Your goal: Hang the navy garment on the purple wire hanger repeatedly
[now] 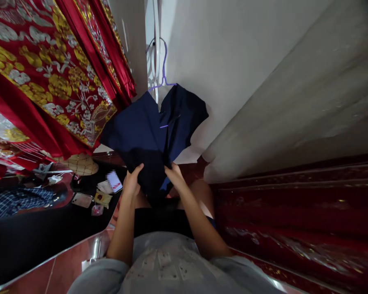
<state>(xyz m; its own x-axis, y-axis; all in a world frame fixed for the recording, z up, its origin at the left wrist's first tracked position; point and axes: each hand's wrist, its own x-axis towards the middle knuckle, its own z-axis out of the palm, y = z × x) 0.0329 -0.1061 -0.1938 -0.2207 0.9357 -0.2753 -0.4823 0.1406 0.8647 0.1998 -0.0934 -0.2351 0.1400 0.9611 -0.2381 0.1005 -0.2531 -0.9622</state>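
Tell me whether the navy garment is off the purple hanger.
No, the navy garment hangs with its shoulders on the purple hanger.

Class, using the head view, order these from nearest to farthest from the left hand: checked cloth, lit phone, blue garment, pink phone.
1. Blue garment: in the left hand.
2. Lit phone: left of the hand.
3. Pink phone: further left.
4. Checked cloth: far left.

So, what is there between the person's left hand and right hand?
In the head view, the lower part of the dark navy-blue cloth garment lies between the left hand and the right hand.
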